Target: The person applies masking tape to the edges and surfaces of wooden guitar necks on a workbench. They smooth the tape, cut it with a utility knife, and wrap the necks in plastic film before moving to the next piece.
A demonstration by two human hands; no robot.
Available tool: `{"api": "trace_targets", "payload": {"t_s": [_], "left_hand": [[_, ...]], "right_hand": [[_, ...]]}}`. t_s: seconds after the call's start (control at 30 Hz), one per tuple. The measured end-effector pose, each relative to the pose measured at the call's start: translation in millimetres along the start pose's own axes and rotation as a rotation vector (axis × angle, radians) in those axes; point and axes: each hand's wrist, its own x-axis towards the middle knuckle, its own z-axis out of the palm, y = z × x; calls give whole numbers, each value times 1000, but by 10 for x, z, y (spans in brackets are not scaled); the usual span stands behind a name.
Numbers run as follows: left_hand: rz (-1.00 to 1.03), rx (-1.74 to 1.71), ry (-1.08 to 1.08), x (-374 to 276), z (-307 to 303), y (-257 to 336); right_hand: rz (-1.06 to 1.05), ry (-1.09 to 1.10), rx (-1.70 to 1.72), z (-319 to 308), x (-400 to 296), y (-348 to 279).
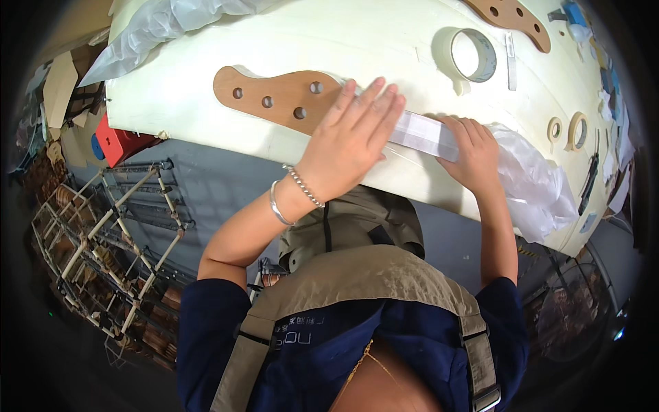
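Observation:
A brown wooden instrument headstock with several round tuner holes lies on the pale tabletop, pointing left. Its neck runs to the right under clear, shiny film. My left hand rests flat across the place where headstock and neck meet, fingers slightly apart, hiding that stretch. Farther along, my right hand grips the film-covered neck, thumb at the near edge and fingers over the top. Crumpled white plastic wrap spreads out beyond my right hand, and what it covers is hidden.
A wide tape roll and a narrow strip lie beyond the neck, near another headstock. Smaller tape rolls and a dark tool sit at the right. A pipe rack and red plastic object stand left.

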Motion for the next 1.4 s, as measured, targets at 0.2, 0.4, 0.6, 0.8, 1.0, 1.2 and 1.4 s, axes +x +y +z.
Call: {"api": "trace_targets", "payload": {"t_s": [0.2,0.4,0.6,0.8,1.0,1.2,1.4], "left_hand": [[76,-45,-10,28,-98,-199],[193,85,122,14,-163,-196],[158,114,34,-147,-405,-285],[128,137,-30,-342,-564,-459],[41,49,15,-459,-588,-490],[-23,147,74,-604,-669,-490],[57,229,8,-500,-557,-341]], "right_hand": [[3,84,-60,-46,-99,-66],[-17,180,-136,-171,-194,-105],[-58,289,-167,-144,-225,-181],[-91,315,-185,-110,-297,-238],[-83,382,-214,-36,-409,-266],[-89,442,-254,-35,-447,-257],[-69,413,-232,-72,-446,-250]]}}
